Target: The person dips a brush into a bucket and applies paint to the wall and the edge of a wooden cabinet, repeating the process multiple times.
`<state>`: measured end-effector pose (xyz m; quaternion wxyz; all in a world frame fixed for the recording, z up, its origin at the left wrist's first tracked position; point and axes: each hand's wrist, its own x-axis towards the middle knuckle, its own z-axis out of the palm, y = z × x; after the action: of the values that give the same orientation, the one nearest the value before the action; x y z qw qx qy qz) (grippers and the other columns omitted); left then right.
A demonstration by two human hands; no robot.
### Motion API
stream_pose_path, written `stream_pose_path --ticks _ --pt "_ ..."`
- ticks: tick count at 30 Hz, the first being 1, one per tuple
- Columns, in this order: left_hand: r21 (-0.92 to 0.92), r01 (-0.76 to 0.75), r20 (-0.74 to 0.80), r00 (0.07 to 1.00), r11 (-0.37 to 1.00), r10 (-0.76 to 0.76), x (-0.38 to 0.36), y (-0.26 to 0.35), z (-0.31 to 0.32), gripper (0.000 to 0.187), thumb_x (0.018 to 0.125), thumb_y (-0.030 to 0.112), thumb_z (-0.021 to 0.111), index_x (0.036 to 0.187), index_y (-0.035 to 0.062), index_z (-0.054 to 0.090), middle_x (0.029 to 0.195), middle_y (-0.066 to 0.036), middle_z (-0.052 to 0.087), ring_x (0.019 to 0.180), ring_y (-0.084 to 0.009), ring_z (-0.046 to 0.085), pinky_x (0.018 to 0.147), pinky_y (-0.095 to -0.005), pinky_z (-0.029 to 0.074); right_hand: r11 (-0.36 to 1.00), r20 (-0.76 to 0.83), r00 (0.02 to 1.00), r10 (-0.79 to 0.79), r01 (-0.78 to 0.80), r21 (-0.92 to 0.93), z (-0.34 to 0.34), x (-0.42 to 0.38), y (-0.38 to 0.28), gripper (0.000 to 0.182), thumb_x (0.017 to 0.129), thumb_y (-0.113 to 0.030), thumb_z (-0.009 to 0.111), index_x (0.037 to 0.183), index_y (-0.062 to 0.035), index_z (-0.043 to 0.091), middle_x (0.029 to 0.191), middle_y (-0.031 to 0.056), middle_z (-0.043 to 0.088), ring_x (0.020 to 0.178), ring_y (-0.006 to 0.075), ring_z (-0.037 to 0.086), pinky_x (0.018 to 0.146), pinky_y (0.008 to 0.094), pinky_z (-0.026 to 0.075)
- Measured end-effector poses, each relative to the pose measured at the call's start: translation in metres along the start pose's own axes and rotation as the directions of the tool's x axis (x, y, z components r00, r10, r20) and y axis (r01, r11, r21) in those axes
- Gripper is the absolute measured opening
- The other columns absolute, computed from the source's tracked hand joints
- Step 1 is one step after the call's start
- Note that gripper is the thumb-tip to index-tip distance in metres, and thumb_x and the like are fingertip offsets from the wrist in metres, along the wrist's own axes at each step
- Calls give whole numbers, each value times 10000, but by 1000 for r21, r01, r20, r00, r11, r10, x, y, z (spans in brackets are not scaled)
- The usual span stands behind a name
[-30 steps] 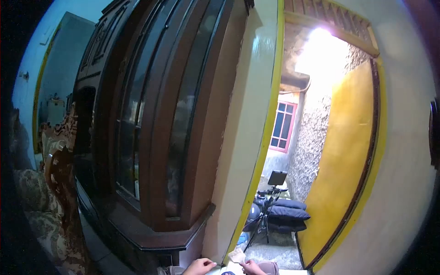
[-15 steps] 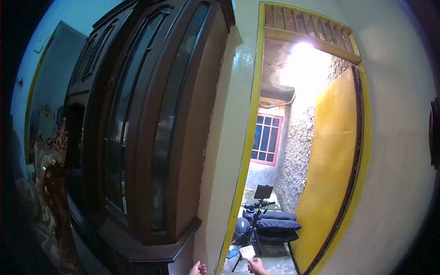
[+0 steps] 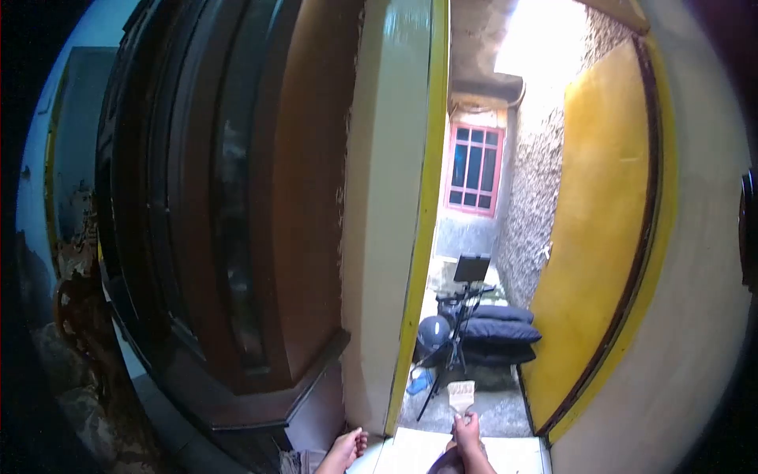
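My right hand (image 3: 467,430) is closed around the handle of a flat, wide, pale paintbrush (image 3: 461,393), its broad end pointing up and away from me. It is held in front of the open doorway, above the floor. At the bottom, left of it, my left hand (image 3: 347,449) has its fingers curled into a loose fist, and nothing shows in it. This hand is nearest to the lower corner of the dark wooden cabinet (image 3: 312,308) and the pale wall strip (image 3: 387,237) beside it.
A yellow door (image 3: 596,213) stands open on the right, inside a yellow frame (image 3: 418,268). Beyond the doorway are a black stand with a dark panel (image 3: 471,268), stacked dark cushions (image 3: 497,330), a grey helmet (image 3: 433,332) and blue sandals (image 3: 420,382). A pink barred window (image 3: 474,170) is farther back.
My view has tilted down and come closer to the doorway. More of both hands and the floor shows now. The paintbrush stays in my right hand; my left hand remains curled.
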<state>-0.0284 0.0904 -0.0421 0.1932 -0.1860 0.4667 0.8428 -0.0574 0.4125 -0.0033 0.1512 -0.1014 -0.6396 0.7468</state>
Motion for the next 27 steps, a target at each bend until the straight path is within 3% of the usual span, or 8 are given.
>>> stream_pose_path --ticks 2,5,6,8,10,12,18,27 --pt "25 -36 -54 998 999 37 -42 19 28 272 937 341 482 873 110 611 675 23 554 580 -110 498 527 -262 375 998 -56 997 45 -47 -32 1 0 -5 288 860 -156 613 1030 -104 387 613 0 483 523 77 474 426 231 376" --pt "32 -115 -6 993 993 115 -40 13 30 273 928 322 492 850 86 606 584 -5 527 507 -121 463 468 -250 336 994 -57 994 97 -95 47 -3 5 3 245 883 -124 575 1063 -77 416 658 6 496 512 94 460 422 253 367" --pt "46 -124 15 992 991 124 -32 8 26 259 924 323 503 857 97 612 618 6 544 535 -111 473 487 -252 344 999 -93 995 33 -34 -9 -6 14 23 237 894 -138 559 1077 -78 422 653 0 487 486 92 442 396 252 351" --pt "91 -57 -113 991 994 68 -35 10 41 254 928 325 506 871 105 618 666 9 561 585 -111 493 527 -257 363 987 -105 981 161 -161 5 -3 6 1 243 907 -161 541 1111 -67 446 658 -7 487 479 93 444 390 262 354" --pt "143 -35 -133 990 989 55 -30 5 51 241 909 338 547 903 108 618 732 23 568 634 -99 502 549 -241 372 984 -195 969 149 -165 -67 2 -4 -23 269 912 -181 535 1137 -62 449 678 -3 497 476 82 439 388 254 355" --pt "229 -1 -145 989 974 35 -16 -6 55 257 905 339 554 946 93 617 799 11 568 661 -102 501 561 -240 382 965 -99 963 250 -239 109 -9 0 -17 243 925 -207 512 1104 -86 401 710 9 470 478 73 420 355 221 305" --pt "372 116 -103 991 921 -84 17 -33 85 247 902 291 541 994 77 620 828 5 553 689 -98 506 558 -222 395 876 -207 912 355 -247 414 -40 -2 -33 328 936 -175 495 1199 -109 311 688 15 421 488 73 358 371 209 254" --pt "467 331 -14 930 820 -368 84 -83 149 359 876 337 571 1139 92 559 980 -39 559 801 -140 521 662 -284 440 868 -440 833 336 -93 488 -97 -4 -21 277 917 -153 512 1117 -115 324 684 38 446 487 91 398 355 205 270"
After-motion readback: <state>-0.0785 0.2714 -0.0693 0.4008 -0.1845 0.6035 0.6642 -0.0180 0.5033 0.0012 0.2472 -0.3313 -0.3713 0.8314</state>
